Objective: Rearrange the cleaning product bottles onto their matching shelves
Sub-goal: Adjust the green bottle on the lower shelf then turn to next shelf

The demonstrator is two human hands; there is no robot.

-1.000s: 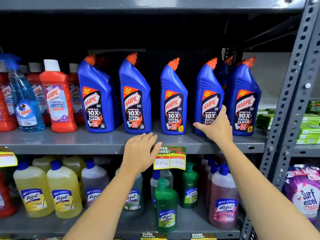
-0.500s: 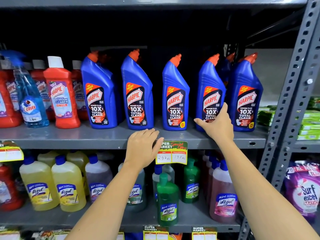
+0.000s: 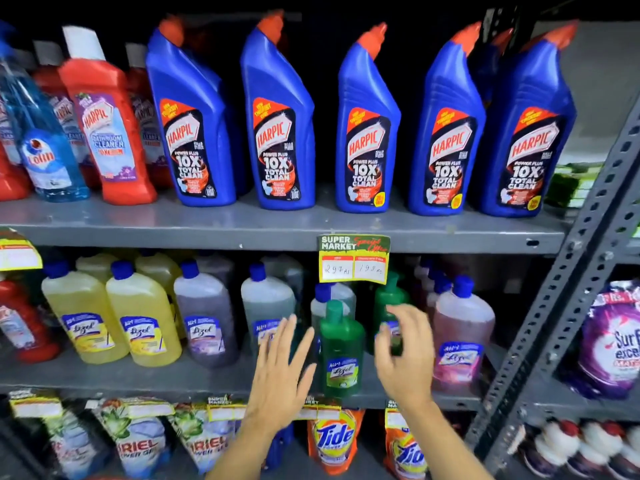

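A small green Lizol bottle (image 3: 340, 351) stands at the front of the middle shelf (image 3: 138, 377). My left hand (image 3: 282, 372) is just left of it, fingers spread, holding nothing. My right hand (image 3: 405, 351) is just right of it, fingers curled and apart, not touching it. A second green bottle (image 3: 389, 296) stands behind my right hand. Yellow Lizol bottles (image 3: 142, 320), a purple one (image 3: 206, 320), a grey-green one (image 3: 266, 306) and a pink one (image 3: 462, 330) share this shelf. Several blue Harpic bottles (image 3: 365, 133) line the upper shelf (image 3: 277, 230).
A red Harpic bathroom cleaner (image 3: 107, 123) and a blue Colin spray (image 3: 41, 140) stand at the upper left. A price tag (image 3: 353, 259) hangs from the upper shelf edge. Tide (image 3: 334, 438) and Ariel pouches (image 3: 138, 441) fill the bottom shelf. A grey perforated upright (image 3: 568, 299) stands on the right.
Both hands dropped from the upper shelf edge to the middle shelf, on either side of the green bottle. The view moved closer and tilted down.
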